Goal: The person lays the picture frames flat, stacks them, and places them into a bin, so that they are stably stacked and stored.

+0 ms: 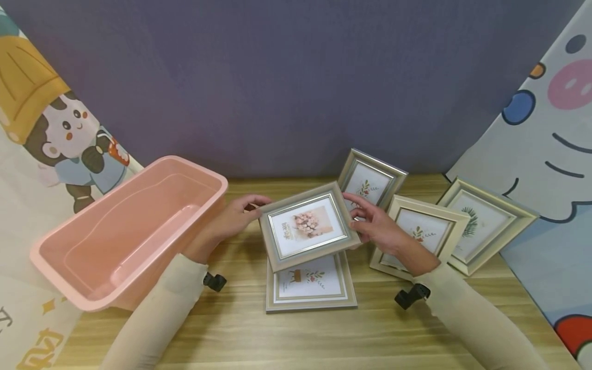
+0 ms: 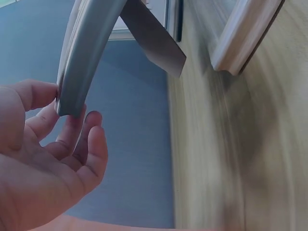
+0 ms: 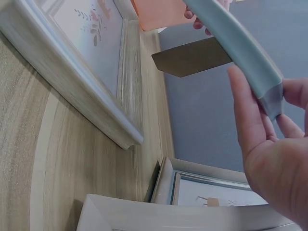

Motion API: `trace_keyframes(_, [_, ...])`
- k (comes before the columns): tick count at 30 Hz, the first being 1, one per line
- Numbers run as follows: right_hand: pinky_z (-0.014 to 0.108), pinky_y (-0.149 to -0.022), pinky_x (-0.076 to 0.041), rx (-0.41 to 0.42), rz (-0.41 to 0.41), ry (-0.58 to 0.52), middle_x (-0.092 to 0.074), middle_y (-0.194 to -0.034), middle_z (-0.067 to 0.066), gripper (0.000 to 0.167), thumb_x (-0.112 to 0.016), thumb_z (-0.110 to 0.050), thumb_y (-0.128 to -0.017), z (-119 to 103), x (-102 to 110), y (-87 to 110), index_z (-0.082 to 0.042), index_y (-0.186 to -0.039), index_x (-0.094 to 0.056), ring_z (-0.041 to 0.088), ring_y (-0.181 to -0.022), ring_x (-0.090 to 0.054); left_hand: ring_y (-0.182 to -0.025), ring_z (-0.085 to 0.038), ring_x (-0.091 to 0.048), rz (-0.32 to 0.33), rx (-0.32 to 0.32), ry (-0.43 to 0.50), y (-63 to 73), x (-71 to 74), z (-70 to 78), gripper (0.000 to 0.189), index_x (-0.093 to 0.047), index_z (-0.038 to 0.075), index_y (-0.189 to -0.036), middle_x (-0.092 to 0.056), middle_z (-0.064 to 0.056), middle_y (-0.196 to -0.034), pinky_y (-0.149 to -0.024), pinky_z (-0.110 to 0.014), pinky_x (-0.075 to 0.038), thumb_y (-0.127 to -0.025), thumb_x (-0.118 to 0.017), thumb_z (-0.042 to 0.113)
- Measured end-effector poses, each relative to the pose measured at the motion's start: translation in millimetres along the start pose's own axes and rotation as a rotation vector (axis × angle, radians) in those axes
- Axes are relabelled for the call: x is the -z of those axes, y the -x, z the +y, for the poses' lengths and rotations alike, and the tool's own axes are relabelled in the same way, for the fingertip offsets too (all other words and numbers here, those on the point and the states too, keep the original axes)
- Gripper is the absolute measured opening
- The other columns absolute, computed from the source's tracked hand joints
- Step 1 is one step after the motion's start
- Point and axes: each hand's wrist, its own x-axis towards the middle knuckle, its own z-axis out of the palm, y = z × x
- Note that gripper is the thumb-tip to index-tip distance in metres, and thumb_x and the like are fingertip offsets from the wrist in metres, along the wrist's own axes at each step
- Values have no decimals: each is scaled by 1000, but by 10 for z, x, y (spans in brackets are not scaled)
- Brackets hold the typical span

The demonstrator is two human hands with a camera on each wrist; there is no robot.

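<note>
Both hands hold up a picture frame (image 1: 302, 228) with a beige border, a silver inner edge and a photo of pink flowers. My left hand (image 1: 238, 218) pinches its left edge between thumb and fingers, as the left wrist view also shows. On the opposite edge, my right hand (image 1: 376, 226) grips the frame. A stand leg (image 3: 192, 57) sticks out from its back in the right wrist view. Beneath it, partly covered, a second picture frame (image 1: 312, 304) with a plant print lies on the table.
A pink plastic tub (image 1: 129, 236) stands at the left of the wooden table (image 1: 259, 339). To the right are a dark-edged frame (image 1: 370, 180), a cream frame (image 1: 418, 234) partly behind the right hand, and a pale yellow frame (image 1: 487, 223). A grey-blue wall (image 1: 287, 87) rises behind.
</note>
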Motion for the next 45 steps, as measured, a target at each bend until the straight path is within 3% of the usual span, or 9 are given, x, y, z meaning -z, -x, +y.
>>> trace_keyframes(5, [35,-62,-63,23,-8,-10,-62,-104,0,76,-55,7,-96,9,2,16,-18,-162,-27,16,-80,-69,-107,-31,-59,-28,30,94,26,8,-46,41,-53,4,-143,-59,-21,-135,-84,-36,-55,-103,-55,14])
trace_keyframes(12, [22,-57,-56,39,-2,-22,-63,-103,-4,76,-56,7,-95,9,3,49,-21,-161,-30,11,-78,-66,-124,-31,-55,-85,90,330,42,-2,-118,51,-34,0,-154,-38,-24,-155,-104,-54,-52,-108,-47,16])
trace_keyframes(17, [22,-59,-57,60,-15,-78,-63,-103,-5,76,-55,9,-95,7,2,68,-22,-161,-30,11,-80,-67,-111,-17,-62,-128,103,509,52,-21,-174,58,-22,-2,-158,-46,-19,-142,-105,-50,-51,-110,-41,22])
trace_keyframes(21, [24,-62,-60,86,-50,-125,-62,-106,-4,76,-54,8,-96,7,11,85,-22,-161,-28,11,-82,-68,-106,-11,-66,-195,117,617,57,-54,-225,62,-17,3,-161,-54,1,-130,-103,-45,-50,-111,-38,33])
trace_keyframes(26, [24,-64,-60,104,-78,-154,-61,-107,-4,75,-55,7,-97,10,16,96,-24,-161,-30,11,-83,-69,-110,-13,-65,-266,89,726,60,-94,-276,55,-32,12,-154,-57,8,-126,-104,-49,-48,-110,-38,43])
trace_keyframes(31, [25,-65,-61,112,-89,-172,-61,-107,-4,74,-54,7,-98,9,14,100,-25,-160,-31,11,-84,-69,-111,-16,-63,-287,83,779,85,-102,-239,48,-43,21,-143,-57,8,-126,-103,-47,-47,-107,-40,53])
trace_keyframes(35, [26,-65,-62,115,-96,-181,-61,-109,-3,74,-55,7,-98,1,9,104,-24,-161,-28,12,-84,-70,-114,-20,-60,-307,81,774,74,-116,-235,72,-24,9,-157,-50,1,-134,-105,-50,-46,-106,-35,59])
trace_keyframes(39, [23,-62,-60,114,-103,-193,-61,-109,-3,75,-54,7,-98,0,4,104,-23,-161,-26,12,-82,-70,-117,-22,-57,-317,70,766,56,-134,-245,80,-14,6,-160,-44,-6,-139,-108,-55,-42,-105,-30,62])
trace_keyframes(45, [26,-64,-61,120,-114,-197,-62,-110,-2,75,-53,8,-98,13,11,102,-24,-161,-28,13,-84,-71,-112,-18,-61,-269,68,772,64,-142,-244,64,-36,13,-152,-56,4,-128,-100,-45,-50,-106,-36,57])
